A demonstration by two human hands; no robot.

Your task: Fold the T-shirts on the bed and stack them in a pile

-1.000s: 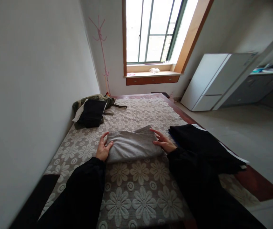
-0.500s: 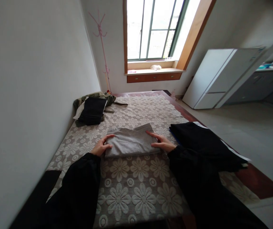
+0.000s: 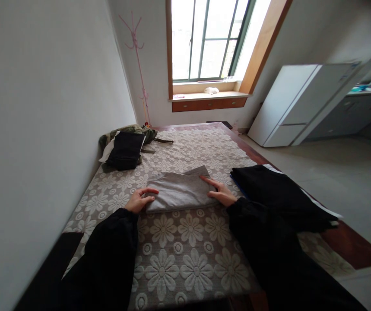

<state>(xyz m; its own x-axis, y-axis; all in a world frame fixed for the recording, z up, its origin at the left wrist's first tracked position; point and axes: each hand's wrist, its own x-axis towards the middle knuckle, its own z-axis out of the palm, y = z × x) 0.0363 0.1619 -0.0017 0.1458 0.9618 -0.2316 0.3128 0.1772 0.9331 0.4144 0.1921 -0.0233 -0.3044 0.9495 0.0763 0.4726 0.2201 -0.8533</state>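
A folded grey garment (image 3: 180,190), perhaps a shirt, lies flat on the flower-patterned tablecloth (image 3: 195,270) in front of me. At its left edge, my left hand (image 3: 139,200) grips it, with thumb and forefinger on top and the other fingers partly hidden. On the opposite edge, my right hand (image 3: 221,192) is closed in the same way, its forefinger stretched over the top layer. A corner of grey cloth sticks out at the garment's back right. Its exact kind cannot be made out.
Folded black clothes (image 3: 276,194) lie at the table's right edge. At the back left, another folded black garment (image 3: 127,150) rests on an olive-green bag or cloth (image 3: 130,128) against the wall. Beyond stand a pink coat rack (image 3: 139,65) and a white fridge (image 3: 289,103).
My left hand has slid slightly to the right along with the garment's left edge. The right hand and the other clothes stay nearly where they were.
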